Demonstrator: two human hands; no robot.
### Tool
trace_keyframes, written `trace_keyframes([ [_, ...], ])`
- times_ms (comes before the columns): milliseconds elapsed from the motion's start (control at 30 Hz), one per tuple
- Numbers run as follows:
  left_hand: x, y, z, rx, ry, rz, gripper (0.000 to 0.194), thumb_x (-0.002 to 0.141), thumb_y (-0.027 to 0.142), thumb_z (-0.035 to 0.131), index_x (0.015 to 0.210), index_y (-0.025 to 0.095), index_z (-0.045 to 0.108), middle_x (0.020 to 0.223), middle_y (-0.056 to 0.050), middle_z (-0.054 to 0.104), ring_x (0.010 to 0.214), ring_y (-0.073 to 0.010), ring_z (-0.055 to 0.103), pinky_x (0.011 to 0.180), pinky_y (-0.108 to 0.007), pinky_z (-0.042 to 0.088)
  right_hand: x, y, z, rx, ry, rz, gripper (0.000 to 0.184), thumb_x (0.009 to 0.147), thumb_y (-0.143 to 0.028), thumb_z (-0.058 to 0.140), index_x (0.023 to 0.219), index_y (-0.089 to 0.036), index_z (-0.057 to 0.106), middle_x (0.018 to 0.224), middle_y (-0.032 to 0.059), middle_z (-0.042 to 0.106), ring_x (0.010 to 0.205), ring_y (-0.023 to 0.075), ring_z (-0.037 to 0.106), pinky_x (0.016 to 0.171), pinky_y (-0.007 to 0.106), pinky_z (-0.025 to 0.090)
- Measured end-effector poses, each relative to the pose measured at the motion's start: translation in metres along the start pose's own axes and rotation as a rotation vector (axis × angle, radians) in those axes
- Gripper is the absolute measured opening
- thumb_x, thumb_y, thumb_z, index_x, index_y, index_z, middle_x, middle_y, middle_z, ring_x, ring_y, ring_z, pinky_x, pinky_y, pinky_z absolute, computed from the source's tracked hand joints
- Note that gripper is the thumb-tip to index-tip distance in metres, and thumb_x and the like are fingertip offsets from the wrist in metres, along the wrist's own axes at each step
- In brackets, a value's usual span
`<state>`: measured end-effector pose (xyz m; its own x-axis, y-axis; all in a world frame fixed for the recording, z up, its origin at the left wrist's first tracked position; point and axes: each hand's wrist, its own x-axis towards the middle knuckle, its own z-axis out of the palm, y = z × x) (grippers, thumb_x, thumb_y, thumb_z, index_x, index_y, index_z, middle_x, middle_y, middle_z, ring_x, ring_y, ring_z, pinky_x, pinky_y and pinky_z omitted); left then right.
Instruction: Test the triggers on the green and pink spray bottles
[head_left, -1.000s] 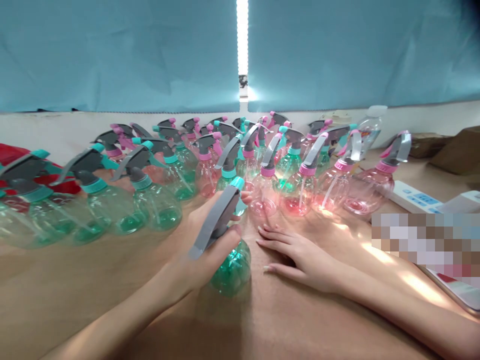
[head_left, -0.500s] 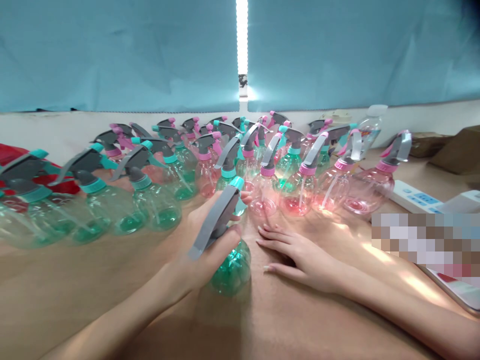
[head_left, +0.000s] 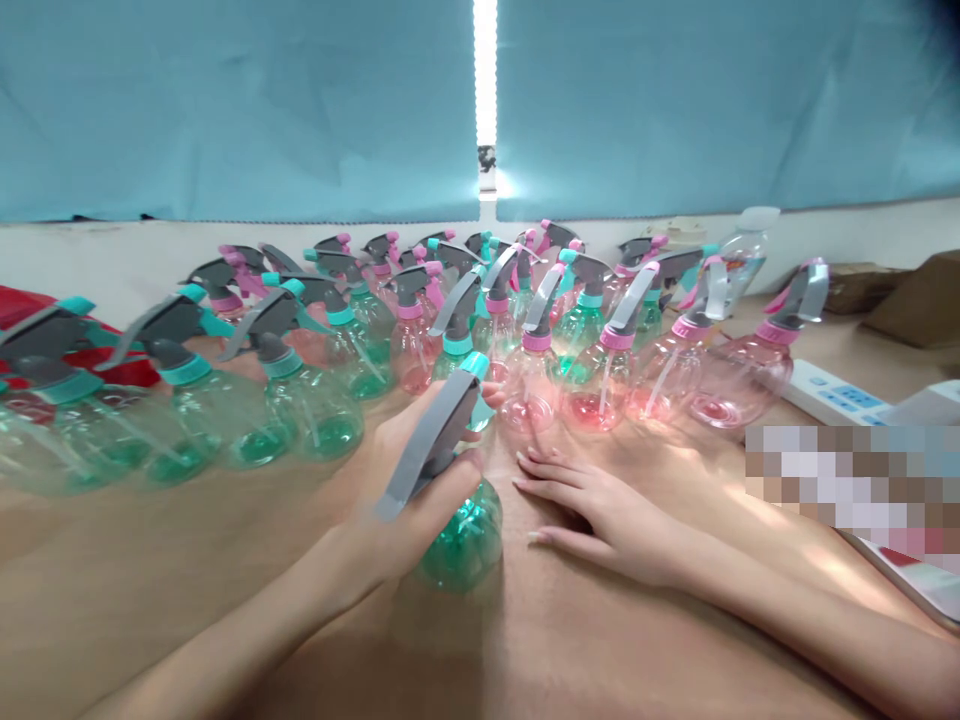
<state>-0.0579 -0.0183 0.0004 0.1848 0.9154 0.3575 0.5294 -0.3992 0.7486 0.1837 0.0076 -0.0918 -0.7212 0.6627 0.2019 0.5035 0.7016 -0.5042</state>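
Note:
My left hand (head_left: 420, 480) is wrapped round the neck of a green spray bottle (head_left: 465, 540) with a grey trigger head and a turquoise nozzle. The bottle is near the middle of the wooden table, and my fingers hide its collar. My right hand (head_left: 585, 505) rests palm down on the table to the right of it, fingers spread, holding nothing. Just beyond those fingertips stands a clear pink spray bottle (head_left: 529, 400) with a pink collar. Another green spray bottle (head_left: 315, 410) stands to the left of my left hand.
Several more green and pink spray bottles fill the back and left of the table (head_left: 247, 580). On the right are a white device with blue buttons (head_left: 840, 395), a plastic bottle (head_left: 742, 260), a brown box (head_left: 919, 300) and a blurred-out patch. Red material (head_left: 26, 305) lies at the left.

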Motion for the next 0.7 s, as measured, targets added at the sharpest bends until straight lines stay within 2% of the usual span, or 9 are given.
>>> trace_keyframes([
  [100, 0.001, 0.003, 0.001, -0.025, 0.002, 0.022, 0.003, 0.084, 0.024, 0.053, 0.084, 0.022, 0.055, 0.080, 0.001, 0.060, 0.079, -0.0178, 0.064, 0.074, -0.031, 0.052, 0.000, 0.000, 0.000, 0.004, 0.008, 0.002, 0.055, 0.095, -0.051, 0.053, 0.141, -0.020, 0.052, 0.149, 0.0111, 0.046, 0.140, 0.0291, 0.040, 0.115, 0.050, 0.035],
  [200, 0.003, 0.008, 0.002, -0.074, 0.001, 0.034, 0.016, 0.080, 0.018, 0.052, 0.093, 0.022, 0.059, 0.090, 0.000, 0.066, 0.087, -0.0184, 0.066, 0.076, -0.029, 0.051, 0.000, 0.000, 0.000, -0.008, -0.002, -0.004, 0.057, 0.095, -0.052, 0.052, 0.141, -0.018, 0.052, 0.150, 0.0117, 0.045, 0.140, 0.0288, 0.039, 0.115, 0.050, 0.034],
  [467, 0.006, 0.014, -0.001, -0.096, -0.024, 0.062, 0.035, 0.075, 0.013, 0.051, 0.108, 0.024, 0.059, 0.101, 0.001, 0.065, 0.083, -0.0148, 0.063, 0.074, -0.026, 0.049, 0.000, 0.001, 0.000, -0.010, -0.002, -0.013, 0.057, 0.096, -0.052, 0.052, 0.141, -0.018, 0.052, 0.150, 0.0118, 0.044, 0.140, 0.0282, 0.039, 0.115, 0.050, 0.034],
  [567, 0.006, 0.014, -0.002, -0.079, -0.028, 0.071, 0.030, 0.075, 0.014, 0.051, 0.102, 0.023, 0.059, 0.086, 0.002, 0.060, 0.071, -0.0143, 0.057, 0.067, -0.027, 0.046, 0.000, 0.000, -0.001, 0.000, 0.002, -0.015, 0.056, 0.095, -0.051, 0.053, 0.141, -0.019, 0.052, 0.150, 0.0123, 0.045, 0.140, 0.0287, 0.039, 0.114, 0.050, 0.035],
  [700, 0.004, 0.010, -0.002, -0.108, -0.059, 0.030, 0.015, 0.078, 0.016, 0.051, 0.089, 0.024, 0.057, 0.068, 0.004, 0.048, 0.058, -0.0136, 0.046, 0.054, -0.027, 0.037, 0.000, -0.001, -0.001, 0.016, 0.010, -0.018, 0.054, 0.095, -0.050, 0.053, 0.140, -0.020, 0.052, 0.149, 0.0123, 0.046, 0.140, 0.0290, 0.040, 0.114, 0.051, 0.035],
])
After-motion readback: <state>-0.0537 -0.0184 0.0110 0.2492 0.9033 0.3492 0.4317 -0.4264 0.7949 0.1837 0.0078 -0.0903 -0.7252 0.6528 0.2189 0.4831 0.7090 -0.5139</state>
